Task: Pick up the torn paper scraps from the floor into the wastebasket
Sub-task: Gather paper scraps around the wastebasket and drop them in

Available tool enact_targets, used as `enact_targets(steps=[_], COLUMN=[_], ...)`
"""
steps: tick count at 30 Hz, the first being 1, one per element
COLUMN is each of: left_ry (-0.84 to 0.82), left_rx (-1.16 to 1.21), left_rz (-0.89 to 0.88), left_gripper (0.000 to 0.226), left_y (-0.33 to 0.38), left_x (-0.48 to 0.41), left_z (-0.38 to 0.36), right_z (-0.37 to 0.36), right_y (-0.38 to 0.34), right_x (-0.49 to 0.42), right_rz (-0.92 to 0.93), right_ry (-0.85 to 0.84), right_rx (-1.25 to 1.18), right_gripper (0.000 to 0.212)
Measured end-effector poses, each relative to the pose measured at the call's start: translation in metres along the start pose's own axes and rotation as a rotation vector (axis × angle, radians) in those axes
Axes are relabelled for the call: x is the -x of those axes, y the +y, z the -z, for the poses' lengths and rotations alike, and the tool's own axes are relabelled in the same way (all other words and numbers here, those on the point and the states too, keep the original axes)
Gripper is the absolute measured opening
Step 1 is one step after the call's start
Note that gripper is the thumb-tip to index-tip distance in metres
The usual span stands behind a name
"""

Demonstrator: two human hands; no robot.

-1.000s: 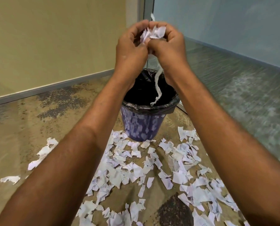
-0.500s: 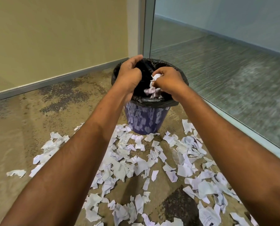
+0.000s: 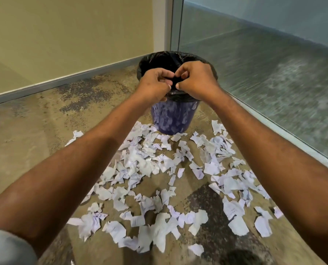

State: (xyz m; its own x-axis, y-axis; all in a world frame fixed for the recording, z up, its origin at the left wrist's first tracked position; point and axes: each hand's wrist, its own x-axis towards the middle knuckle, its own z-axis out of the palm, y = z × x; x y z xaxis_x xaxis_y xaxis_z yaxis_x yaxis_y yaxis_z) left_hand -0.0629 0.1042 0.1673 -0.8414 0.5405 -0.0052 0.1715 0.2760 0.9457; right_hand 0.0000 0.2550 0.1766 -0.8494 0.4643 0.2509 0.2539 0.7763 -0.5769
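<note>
Currently: left hand (image 3: 155,83) and right hand (image 3: 195,81) hover together over the mouth of the purple mottled plastic wastebasket (image 3: 171,119), which has a black bag liner (image 3: 155,60). Fingers (image 3: 166,74) of both hands are curled, tips nearly meeting; no paper shows between them.

White torn paper scraps (image 3: 140,165) lie on the speckled tan floor (image 3: 35,131), below the hands and nearer the person. They spread from the basket's foot outward, between and under both forearms. Shapes are irregular, with no common long axis. The cluster by the glass partition (image 3: 264,73) sits nearer the right hand, the central heap nearer the left.

Faint marks on scraps, unreadable. No brand or label seen.
</note>
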Motion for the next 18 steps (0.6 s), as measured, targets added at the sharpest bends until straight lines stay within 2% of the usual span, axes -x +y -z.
enact_targets(steps=[6,9,12,15,18], left_ry=[-0.038,-0.088,-0.213,-0.330,-0.418], left_rx=[-0.040,-0.090,-0.234,-0.453,-0.694], left_rz=[-0.004,0.047,0.170,0.380,0.436], left_gripper=[0.032,0.029,0.030,0.041,0.052], left_y=[-0.013,-0.028,-0.059,-0.095,-0.130], left_x=[0.045,0.065,0.087,0.119,0.156], left_z=[0.007,0.010,0.012,0.014,0.014], right_z=[-0.014,-0.031,-0.049,-0.063,-0.077], right_y=[-0.002,0.002,0.014,0.029,0.043], right_x=[0.068,0.105,0.141,0.171,0.194], right_rz=[-0.001,-0.032,-0.006,-0.010,0.034], right_ry=[-0.046,-0.136,-0.300,-0.491,-0.678], right_rx=[-0.080,-0.129,-0.095,0.007,0.100], right_gripper=[0.024,0.023,0.027,0.043,0.054])
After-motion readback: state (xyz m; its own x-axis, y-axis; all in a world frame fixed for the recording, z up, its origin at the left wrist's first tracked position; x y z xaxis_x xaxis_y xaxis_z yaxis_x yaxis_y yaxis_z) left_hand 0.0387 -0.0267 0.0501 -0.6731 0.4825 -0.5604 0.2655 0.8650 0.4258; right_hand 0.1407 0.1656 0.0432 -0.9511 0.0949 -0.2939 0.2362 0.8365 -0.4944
